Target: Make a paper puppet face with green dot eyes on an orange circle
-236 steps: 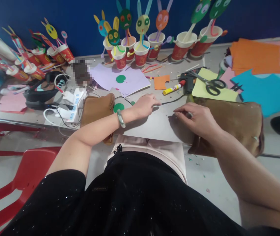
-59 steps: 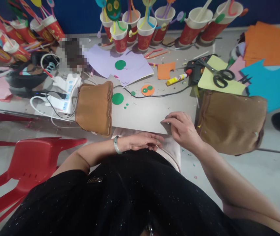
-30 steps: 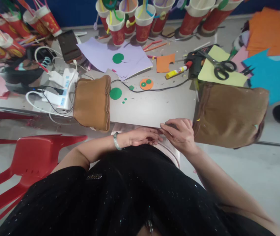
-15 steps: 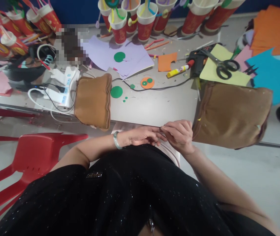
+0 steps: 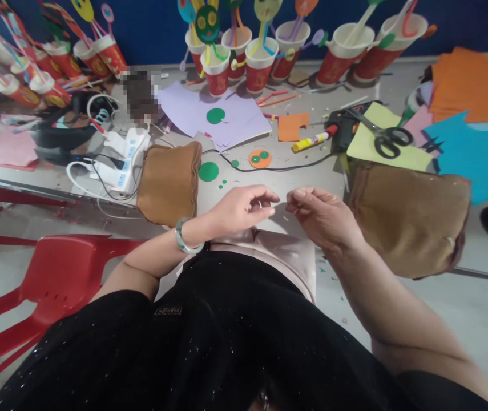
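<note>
Over the table's near edge, my left hand (image 5: 241,211) has its thumb and curled fingers apart, with nothing clearly between them. Facing it across a small gap is my right hand (image 5: 327,217), its thumb and fingertips pinched together; anything inside that pinch is too small to make out. Beyond the hands lies an orange paper disc (image 5: 260,155) bearing two small green discs. A larger green disc (image 5: 208,172) sits to its left, with several tiny green dots (image 5: 222,184) nearby.
Brown leather-like pads (image 5: 169,182) flank the hands, the other pad (image 5: 410,217) at right. Black scissors (image 5: 387,140) rest on yellow paper. A black cord (image 5: 286,169) crosses the table. Red paper cups (image 5: 262,65) line the back. A power strip (image 5: 132,160) and red chair (image 5: 61,265) are left.
Both hands have risen from the lap to over the table edge and moved apart from each other. The left fingers have curled. The camera view has tilted slightly up.
</note>
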Demonstrator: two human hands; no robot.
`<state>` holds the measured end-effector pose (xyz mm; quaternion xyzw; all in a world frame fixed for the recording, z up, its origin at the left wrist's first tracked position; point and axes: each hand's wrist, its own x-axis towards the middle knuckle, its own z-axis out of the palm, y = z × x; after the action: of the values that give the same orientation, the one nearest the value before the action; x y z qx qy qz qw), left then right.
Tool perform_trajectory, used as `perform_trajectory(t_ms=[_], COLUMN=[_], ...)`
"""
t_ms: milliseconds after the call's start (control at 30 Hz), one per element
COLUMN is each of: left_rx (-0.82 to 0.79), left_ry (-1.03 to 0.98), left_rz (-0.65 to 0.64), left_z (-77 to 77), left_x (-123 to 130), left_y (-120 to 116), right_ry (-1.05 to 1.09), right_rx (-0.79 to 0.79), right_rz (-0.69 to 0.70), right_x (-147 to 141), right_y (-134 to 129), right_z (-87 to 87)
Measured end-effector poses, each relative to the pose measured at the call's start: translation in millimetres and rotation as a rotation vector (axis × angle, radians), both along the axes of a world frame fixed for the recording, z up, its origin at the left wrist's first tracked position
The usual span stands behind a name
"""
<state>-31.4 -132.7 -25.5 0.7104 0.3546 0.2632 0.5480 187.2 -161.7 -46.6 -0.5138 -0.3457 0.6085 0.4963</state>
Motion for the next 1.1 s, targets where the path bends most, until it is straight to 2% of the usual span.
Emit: perform_trajectory(t_ms=[133,267,400,700,867,1100], left_rx=[0.252,0.328,0.351,0.36,0.397,0.419], left_ry=[0.039,-0.019,-0.047,0.057,0.06,-0.007], left_rz=[0.187,0.23,0.248,0.291,0.302,0.333], left_z=[1.8,-0.2,-4.3,-5.4,-5.2,-7.0], left_x=[-5,-7,-6,-6,-6,-3], left_y=[21,29,29,30,29,27], right_ry=[0.088,0.137,0.167,0.112,0.057,-0.036], right_rx=[-0.049,-0.071,-0.086,-0.024,0.008,0.132], right_rz=[0.022,0.031,0.037,0.057,0.052,0.061], right_x=[-16,-27,-34,-40,-44,-49], right_y=[20,27,31,39,39,35], right_z=[9.8,15.4,14.1,3.0,7.2,12.1])
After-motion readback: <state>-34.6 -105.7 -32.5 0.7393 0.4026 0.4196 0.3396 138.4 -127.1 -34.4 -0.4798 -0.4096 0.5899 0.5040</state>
